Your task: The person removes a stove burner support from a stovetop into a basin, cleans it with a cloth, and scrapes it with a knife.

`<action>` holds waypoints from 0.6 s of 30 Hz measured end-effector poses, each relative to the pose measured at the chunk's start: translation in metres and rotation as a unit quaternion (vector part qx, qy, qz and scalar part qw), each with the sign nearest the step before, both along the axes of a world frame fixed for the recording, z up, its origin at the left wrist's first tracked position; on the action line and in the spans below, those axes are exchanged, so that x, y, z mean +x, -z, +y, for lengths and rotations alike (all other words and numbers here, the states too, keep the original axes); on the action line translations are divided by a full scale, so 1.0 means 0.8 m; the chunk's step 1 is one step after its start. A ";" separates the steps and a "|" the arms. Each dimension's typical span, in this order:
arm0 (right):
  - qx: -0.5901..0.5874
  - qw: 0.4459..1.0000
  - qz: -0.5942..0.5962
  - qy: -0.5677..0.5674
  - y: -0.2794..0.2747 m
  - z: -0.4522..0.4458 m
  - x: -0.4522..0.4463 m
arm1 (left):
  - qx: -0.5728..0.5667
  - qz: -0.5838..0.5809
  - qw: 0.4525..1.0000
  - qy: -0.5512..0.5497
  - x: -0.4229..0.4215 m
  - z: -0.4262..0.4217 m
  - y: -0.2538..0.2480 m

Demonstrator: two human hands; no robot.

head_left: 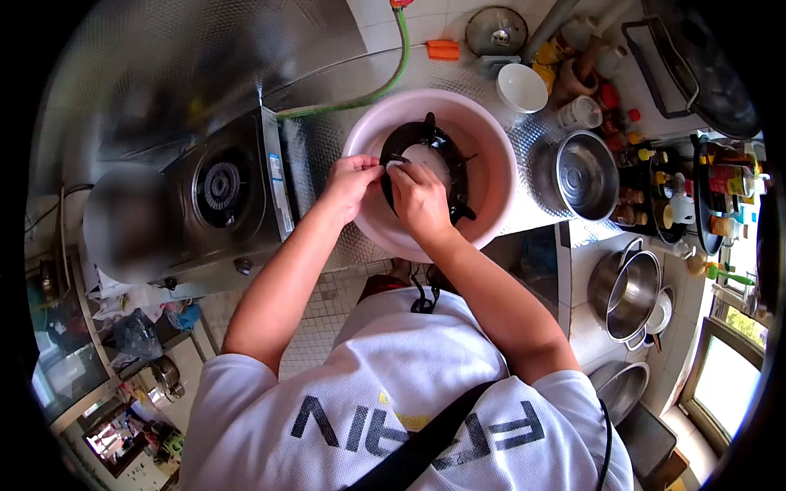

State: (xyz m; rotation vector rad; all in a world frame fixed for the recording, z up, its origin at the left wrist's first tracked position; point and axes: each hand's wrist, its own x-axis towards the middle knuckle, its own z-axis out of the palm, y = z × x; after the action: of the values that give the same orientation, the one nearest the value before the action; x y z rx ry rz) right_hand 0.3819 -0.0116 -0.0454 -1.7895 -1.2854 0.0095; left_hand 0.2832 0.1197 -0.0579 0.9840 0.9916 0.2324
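Black ring (452, 159), tilted inside the pink basin (496, 155) at the upper middle of the frame, the basin's wall fencing it off from the desk (318, 139). The left hand's grip (352, 186) is pinched nearly closed on its left edge, probably to steady it; the right hand's grip (423, 196) is bunched around a white pad (395, 164), apparently for pressing there.

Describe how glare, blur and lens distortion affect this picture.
In the head view, the window is mostly washed out to white; in the head view, light glares off the steel counter beside the pink basin; in the head view, a round patch by the stove is too blurred to read; in the head view, corners are black.
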 end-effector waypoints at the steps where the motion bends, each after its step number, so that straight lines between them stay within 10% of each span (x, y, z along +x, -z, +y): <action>1: 0.012 1.000 0.005 0.008 -0.005 0.009 -0.004 | -0.008 -0.006 1.000 -0.001 0.000 -0.001 -0.001; 18: -0.018 0.995 -0.038 -0.093 -0.025 -0.010 -0.008 | -0.118 -0.053 0.991 -0.038 -0.002 0.002 -0.005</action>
State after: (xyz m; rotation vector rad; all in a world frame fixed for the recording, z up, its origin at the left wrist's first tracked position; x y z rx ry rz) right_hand 0.3752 -0.0193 -0.0254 -1.7082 -1.5130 0.0695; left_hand 0.2815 0.1216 -0.0539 0.7121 0.9357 0.2235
